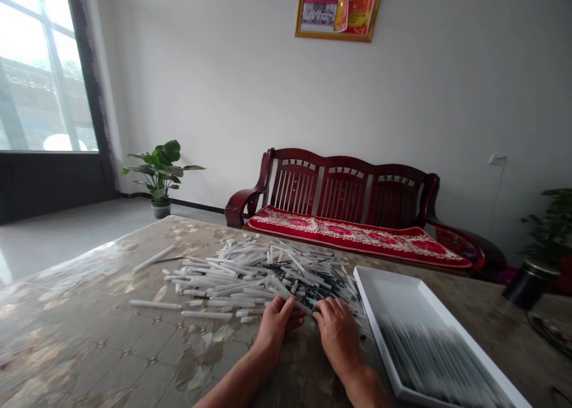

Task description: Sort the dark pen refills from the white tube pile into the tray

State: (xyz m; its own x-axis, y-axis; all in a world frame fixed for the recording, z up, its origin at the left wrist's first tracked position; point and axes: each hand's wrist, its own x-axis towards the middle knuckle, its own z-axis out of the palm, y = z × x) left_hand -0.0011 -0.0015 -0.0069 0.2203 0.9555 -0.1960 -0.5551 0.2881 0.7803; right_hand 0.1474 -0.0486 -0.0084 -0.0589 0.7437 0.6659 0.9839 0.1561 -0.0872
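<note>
A pale, slim pen (pixel 304 307) spans the gap between my two hands, close to the near edge of a pile. My left hand (pixel 276 324) pinches one end between thumb and fingers. At the other end, the fingers of my right hand (pixel 336 332) are closed; its fingertips are partly hidden and slightly blurred. Just beyond both hands lies a loose heap of white pen barrels (pixel 232 274), mixed with dark, thin pen parts (pixel 319 284) on its right side.
Right of my hands, a white shallow box (pixel 393 283) holds a row of pens (pixel 440 360), blurred. Two stray barrels (pixel 154 304) (pixel 154 258) lie left of the heap on the patterned table (pixel 134 360). A black canister (pixel 529 286) stands far right; a red wooden bench (pixel 348 187) is behind.
</note>
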